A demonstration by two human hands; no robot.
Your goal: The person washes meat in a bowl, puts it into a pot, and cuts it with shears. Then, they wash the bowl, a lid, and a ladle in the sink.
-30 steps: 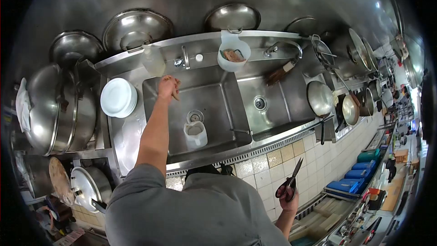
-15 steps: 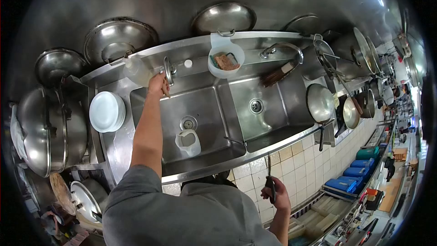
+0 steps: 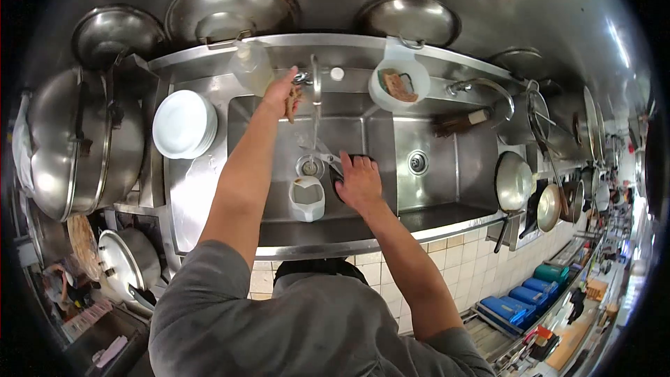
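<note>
My left hand (image 3: 279, 94) is at the tap (image 3: 317, 80) over the left sink basin, its thumb near the lever. Its curled fingers hold a brown piece that looks like a sponge (image 3: 291, 108). A thin stream of water seems to fall from the spout. My right hand (image 3: 361, 183) is in the same basin, closed around the dark handle of a knife (image 3: 324, 153). The blade points up and left under the spout, blurred. A cut-open white plastic jug (image 3: 307, 200) stands just left of my right hand, beside the drain (image 3: 310, 166).
A stack of white plates (image 3: 183, 126) is on the left ledge, below a soap bottle (image 3: 251, 66). A white container (image 3: 380, 94) with a sponge hangs at the back rim. A brush (image 3: 460, 123) lies in the right basin (image 3: 426, 185). Woks and pans surround the sink.
My right hand has brought the knife from beside my body into the left basin, under the spout. My left hand stays at the tap. The view has shifted, and water now appears to run.
</note>
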